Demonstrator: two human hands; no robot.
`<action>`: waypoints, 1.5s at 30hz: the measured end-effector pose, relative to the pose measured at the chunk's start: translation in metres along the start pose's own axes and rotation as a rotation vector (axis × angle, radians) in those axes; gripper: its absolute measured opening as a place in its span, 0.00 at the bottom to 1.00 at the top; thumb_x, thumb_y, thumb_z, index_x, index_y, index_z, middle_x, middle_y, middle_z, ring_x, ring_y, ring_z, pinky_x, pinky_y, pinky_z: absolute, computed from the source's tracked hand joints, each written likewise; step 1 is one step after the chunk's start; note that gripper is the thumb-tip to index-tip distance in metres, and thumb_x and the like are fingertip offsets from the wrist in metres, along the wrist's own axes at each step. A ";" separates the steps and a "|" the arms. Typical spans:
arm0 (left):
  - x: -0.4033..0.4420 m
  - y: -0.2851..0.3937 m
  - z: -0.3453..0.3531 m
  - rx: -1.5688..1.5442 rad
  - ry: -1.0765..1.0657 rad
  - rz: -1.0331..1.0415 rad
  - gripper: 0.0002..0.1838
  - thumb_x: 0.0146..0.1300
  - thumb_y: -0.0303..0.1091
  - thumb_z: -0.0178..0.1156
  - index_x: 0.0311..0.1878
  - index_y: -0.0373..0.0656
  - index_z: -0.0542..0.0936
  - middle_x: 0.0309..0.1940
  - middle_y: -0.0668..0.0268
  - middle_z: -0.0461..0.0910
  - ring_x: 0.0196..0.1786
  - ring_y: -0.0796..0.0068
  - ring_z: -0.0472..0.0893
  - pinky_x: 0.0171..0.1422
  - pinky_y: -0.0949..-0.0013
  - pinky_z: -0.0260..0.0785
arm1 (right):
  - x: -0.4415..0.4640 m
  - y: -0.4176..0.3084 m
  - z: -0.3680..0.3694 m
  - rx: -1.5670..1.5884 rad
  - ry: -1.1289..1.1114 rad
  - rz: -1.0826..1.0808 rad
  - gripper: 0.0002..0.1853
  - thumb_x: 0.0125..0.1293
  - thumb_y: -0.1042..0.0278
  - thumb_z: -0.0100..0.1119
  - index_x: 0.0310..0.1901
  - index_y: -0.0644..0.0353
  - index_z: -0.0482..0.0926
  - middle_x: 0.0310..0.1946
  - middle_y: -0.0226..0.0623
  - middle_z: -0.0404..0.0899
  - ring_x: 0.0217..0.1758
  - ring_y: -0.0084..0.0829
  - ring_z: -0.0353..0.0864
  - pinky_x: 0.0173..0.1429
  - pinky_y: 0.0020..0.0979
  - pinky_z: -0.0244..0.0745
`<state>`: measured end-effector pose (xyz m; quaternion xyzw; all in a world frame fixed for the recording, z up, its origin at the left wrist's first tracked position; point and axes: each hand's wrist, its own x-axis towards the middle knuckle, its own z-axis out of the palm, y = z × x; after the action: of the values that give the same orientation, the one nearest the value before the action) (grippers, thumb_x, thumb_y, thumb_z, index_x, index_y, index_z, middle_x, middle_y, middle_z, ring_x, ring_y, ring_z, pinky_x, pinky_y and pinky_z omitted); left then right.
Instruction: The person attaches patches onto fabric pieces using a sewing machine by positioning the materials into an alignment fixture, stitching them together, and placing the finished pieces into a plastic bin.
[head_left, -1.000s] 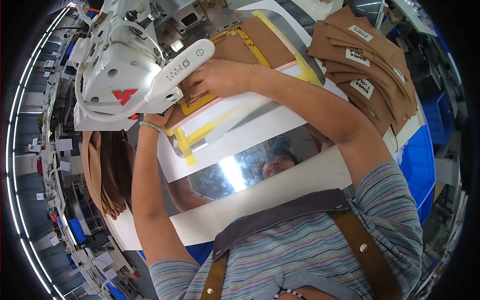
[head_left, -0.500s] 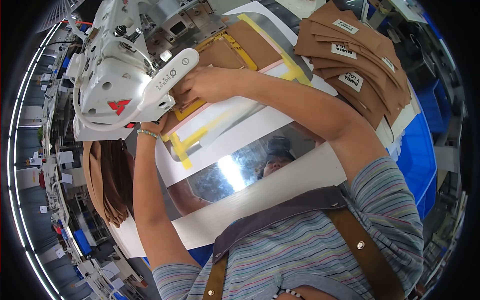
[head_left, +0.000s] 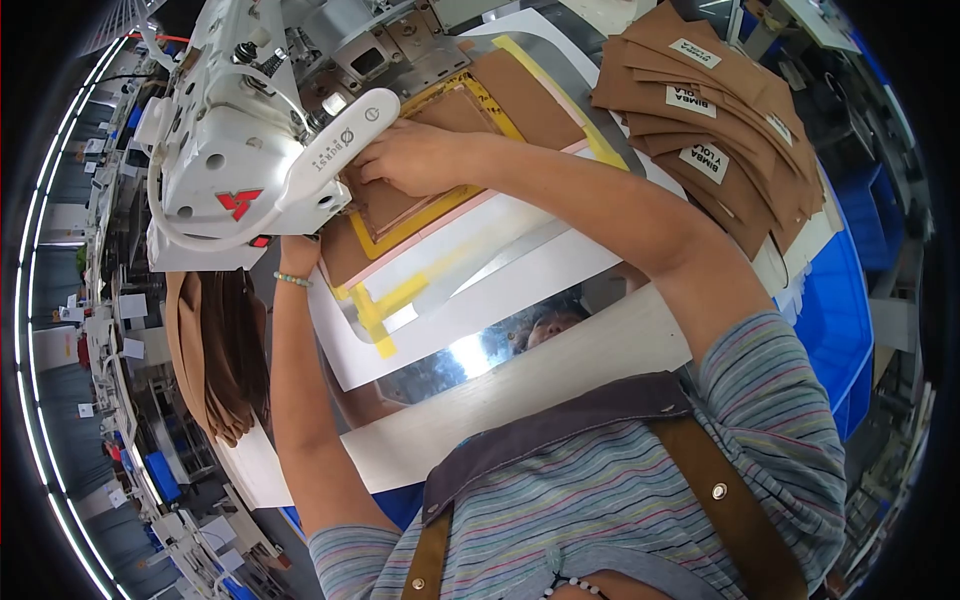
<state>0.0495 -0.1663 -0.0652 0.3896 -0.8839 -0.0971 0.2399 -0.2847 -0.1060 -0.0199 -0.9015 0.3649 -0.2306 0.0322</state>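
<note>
A brown panel [head_left: 520, 85] lies under a yellow-edged frame [head_left: 430, 228] with a smaller brown piece [head_left: 450, 112] inside it. Yellow tape [head_left: 372, 315] and a white sheet [head_left: 480, 285] surround them. My right hand [head_left: 415, 160] rests palm down over the frame's opening, fingers extended onto the brown piece beside the sewing machine head [head_left: 240, 170]. At the panel's left corner is my left hand [head_left: 298, 257], below a beaded bracelet; the machine head hides its fingers. The needle area is also out of sight.
To the right, brown panels with white labels [head_left: 690, 100] lie in a fanned stack near a blue bin [head_left: 835, 310]. More brown pieces [head_left: 215, 350] hang at the left table edge. A shiny metal plate [head_left: 440, 375] is set into the white table [head_left: 520, 385].
The framed panel and white sheet have slid towards me and slightly right, covering more of the metal plate. My right hand has shifted slightly up and left, its fingers now more visible.
</note>
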 end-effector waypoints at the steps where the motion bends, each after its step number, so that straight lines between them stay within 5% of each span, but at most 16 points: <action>1: -0.002 -0.001 -0.003 0.027 0.004 -0.032 0.20 0.63 0.27 0.59 0.59 0.37 0.82 0.54 0.50 0.86 0.55 0.46 0.84 0.65 0.55 0.75 | -0.001 -0.001 -0.001 -0.001 -0.009 0.002 0.19 0.69 0.70 0.54 0.58 0.51 0.86 0.64 0.31 0.80 0.70 0.39 0.73 0.75 0.45 0.65; 5: -0.007 0.029 -0.022 -0.232 0.001 -0.443 0.18 0.65 0.28 0.57 0.57 0.32 0.82 0.50 0.48 0.87 0.48 0.45 0.86 0.59 0.57 0.75 | -0.006 -0.005 -0.008 0.096 -0.033 -0.030 0.18 0.67 0.70 0.55 0.57 0.52 0.86 0.61 0.34 0.82 0.68 0.40 0.74 0.74 0.45 0.67; 14: -0.022 0.128 -0.040 -0.125 0.032 -0.030 0.13 0.73 0.29 0.59 0.55 0.33 0.83 0.53 0.49 0.83 0.57 0.49 0.82 0.63 0.58 0.72 | -0.020 -0.026 -0.025 0.138 -0.099 -0.063 0.16 0.66 0.72 0.62 0.55 0.56 0.86 0.62 0.34 0.82 0.66 0.40 0.76 0.73 0.44 0.70; 22: -0.031 0.169 -0.041 -0.072 0.049 0.027 0.09 0.69 0.21 0.60 0.50 0.38 0.85 0.45 0.56 0.85 0.50 0.55 0.83 0.56 0.59 0.75 | -0.036 -0.037 -0.035 0.132 -0.106 -0.146 0.16 0.70 0.69 0.60 0.57 0.56 0.85 0.61 0.34 0.82 0.66 0.39 0.76 0.70 0.40 0.72; 26: -0.034 0.188 -0.044 -0.025 0.009 0.062 0.10 0.68 0.20 0.62 0.50 0.37 0.84 0.45 0.58 0.86 0.47 0.57 0.83 0.51 0.61 0.75 | -0.067 -0.041 -0.077 -0.109 -0.280 0.087 0.15 0.72 0.67 0.60 0.57 0.57 0.85 0.60 0.31 0.83 0.67 0.36 0.75 0.69 0.40 0.72; 28: -0.034 0.194 -0.042 -0.002 -0.019 0.123 0.12 0.67 0.22 0.63 0.53 0.38 0.84 0.50 0.58 0.85 0.51 0.56 0.83 0.55 0.60 0.75 | -0.090 -0.034 -0.092 -0.337 -0.343 0.152 0.15 0.72 0.65 0.60 0.57 0.57 0.84 0.60 0.30 0.83 0.66 0.34 0.75 0.67 0.40 0.72; 33: -0.027 0.207 -0.033 0.062 -0.152 0.203 0.24 0.68 0.32 0.66 0.67 0.42 0.79 0.71 0.59 0.75 0.72 0.52 0.73 0.72 0.54 0.66 | -0.145 -0.017 -0.078 -0.314 0.070 0.190 0.17 0.70 0.66 0.63 0.58 0.58 0.83 0.62 0.30 0.82 0.64 0.34 0.77 0.64 0.39 0.75; 39: -0.024 0.210 -0.023 0.261 -0.225 0.191 0.28 0.71 0.40 0.63 0.72 0.44 0.74 0.75 0.60 0.71 0.76 0.54 0.69 0.77 0.52 0.61 | -0.138 -0.025 -0.076 -0.417 0.033 0.191 0.18 0.67 0.69 0.65 0.58 0.59 0.83 0.63 0.31 0.82 0.63 0.34 0.77 0.62 0.38 0.76; 45: -0.027 0.212 -0.025 0.228 -0.238 0.154 0.29 0.70 0.38 0.63 0.73 0.44 0.73 0.77 0.62 0.69 0.78 0.54 0.68 0.80 0.53 0.59 | -0.136 -0.025 -0.076 -0.430 0.069 0.139 0.16 0.66 0.70 0.63 0.54 0.60 0.83 0.58 0.32 0.83 0.59 0.34 0.78 0.57 0.36 0.77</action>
<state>-0.0584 -0.0028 0.0226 0.3309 -0.9386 -0.0230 0.0945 -0.3875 0.0120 -0.0004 -0.8519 0.4677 -0.1751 -0.1574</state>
